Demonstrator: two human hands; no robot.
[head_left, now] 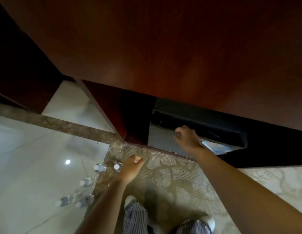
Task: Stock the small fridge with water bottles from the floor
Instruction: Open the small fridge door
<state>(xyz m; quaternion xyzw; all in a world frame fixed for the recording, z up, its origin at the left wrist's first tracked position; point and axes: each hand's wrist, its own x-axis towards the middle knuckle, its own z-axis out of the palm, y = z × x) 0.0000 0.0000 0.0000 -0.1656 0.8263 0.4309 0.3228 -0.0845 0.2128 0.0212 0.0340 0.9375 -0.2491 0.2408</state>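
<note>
Several clear water bottles with white caps (99, 167) stand and lie on the floor at the lower left, along the carpet's edge. The small black fridge (205, 121) sits low inside a dark red wooden cabinet (163, 48). Its grey door face (160, 141) is towards me. My right hand (187, 137) reaches over the door's top edge with the fingers curled and apart, and nothing shows in it. My left hand (131, 168) hovers over the carpet as a loose fist, right beside the nearest bottle cap (116, 166), holding nothing.
A patterned beige carpet (172, 174) lies before the cabinet, with glossy white tiles (37, 157) to the left and a speckled stone strip (62, 125) across them. My striped trouser legs and white shoes (209, 220) are at the bottom. Something blue and white (217, 146) shows by the fridge.
</note>
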